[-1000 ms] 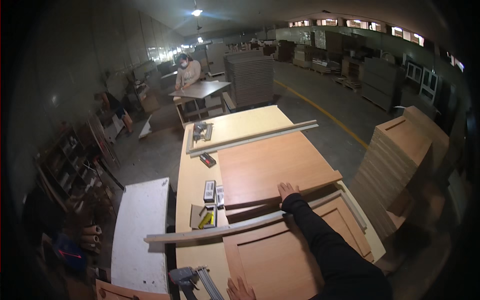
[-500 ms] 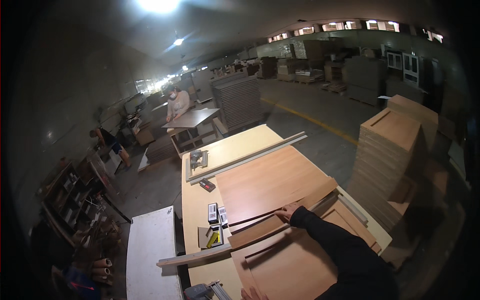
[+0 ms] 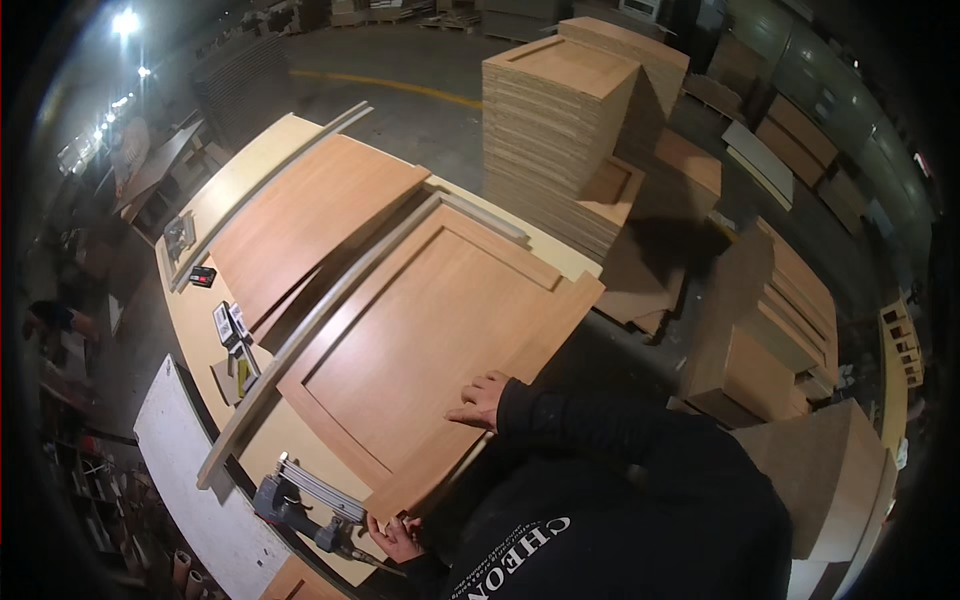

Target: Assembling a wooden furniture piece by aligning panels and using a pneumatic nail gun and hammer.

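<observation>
I am pressing my right hand flat, fingers apart, on the reddish-brown framed wooden door panel; left hand is gripping its near corner. The panel is overhanging the pale worktop, so it could tip off.

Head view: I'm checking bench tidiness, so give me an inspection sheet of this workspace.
Surface: long pale workbench, mostly covered.
Job's things: framed wooden door panel lying flat on the bench, its near corner past the bench edge; a second flat panel beyond it.
Clutter: long grey straightedge strips, small tools and boxes, a grey power tool at the near edge.
Hands: right hand flat on the door panel; left hand gripping its near corner.
Cables: nothing seen.
Surroundings: tall stacks of panels on the floor, white board beside the bench.
</observation>
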A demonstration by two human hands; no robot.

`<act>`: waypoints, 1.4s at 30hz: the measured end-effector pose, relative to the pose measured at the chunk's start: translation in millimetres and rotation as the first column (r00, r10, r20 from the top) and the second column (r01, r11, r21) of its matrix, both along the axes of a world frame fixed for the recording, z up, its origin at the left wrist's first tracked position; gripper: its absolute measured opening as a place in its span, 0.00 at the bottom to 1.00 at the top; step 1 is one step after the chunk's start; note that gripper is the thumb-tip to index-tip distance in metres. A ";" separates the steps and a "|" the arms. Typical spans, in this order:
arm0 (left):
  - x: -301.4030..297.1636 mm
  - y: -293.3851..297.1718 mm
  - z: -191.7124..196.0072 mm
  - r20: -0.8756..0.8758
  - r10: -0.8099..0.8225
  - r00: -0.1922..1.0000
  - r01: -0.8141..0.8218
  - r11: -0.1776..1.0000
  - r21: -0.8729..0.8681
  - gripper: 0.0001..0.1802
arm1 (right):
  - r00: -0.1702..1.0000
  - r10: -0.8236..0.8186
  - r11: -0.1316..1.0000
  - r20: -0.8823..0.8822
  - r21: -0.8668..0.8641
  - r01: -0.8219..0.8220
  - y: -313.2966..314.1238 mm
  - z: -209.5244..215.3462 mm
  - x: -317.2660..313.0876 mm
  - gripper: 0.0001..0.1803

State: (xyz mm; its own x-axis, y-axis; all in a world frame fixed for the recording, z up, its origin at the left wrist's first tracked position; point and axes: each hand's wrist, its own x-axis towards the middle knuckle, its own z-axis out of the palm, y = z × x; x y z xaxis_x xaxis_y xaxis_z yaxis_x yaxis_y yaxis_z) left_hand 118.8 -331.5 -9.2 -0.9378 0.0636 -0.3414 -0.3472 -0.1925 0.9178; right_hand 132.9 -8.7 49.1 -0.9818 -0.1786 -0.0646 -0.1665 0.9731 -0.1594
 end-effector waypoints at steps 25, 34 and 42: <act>30.8 28.5 -59.5 -0.280 0.120 0.952 -0.286 0.676 -0.680 0.17 | 0.992 0.013 0.960 -0.128 -0.277 -0.048 80.8 -41.4 23.7 0.40; 7.3 -28.1 -57.7 0.010 0.186 0.983 -0.144 0.792 -0.593 0.17 | 0.471 -0.822 0.145 0.320 -0.683 0.716 271.3 -107.0 77.5 0.23; -2.8 -14.6 -49.9 0.118 0.135 0.984 -0.050 0.838 -0.543 0.22 | 0.472 -0.853 0.333 0.224 -0.462 0.822 261.7 -86.1 71.6 0.18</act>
State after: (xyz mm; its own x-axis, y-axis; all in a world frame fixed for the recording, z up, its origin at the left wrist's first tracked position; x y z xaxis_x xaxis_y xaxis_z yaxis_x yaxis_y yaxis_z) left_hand 116.0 -346.1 -59.0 -0.8669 -0.2539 -0.4290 -0.4901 0.2770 0.8265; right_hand 204.5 253.0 -37.0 -0.6304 0.7520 -0.1925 0.6705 0.4024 -0.6233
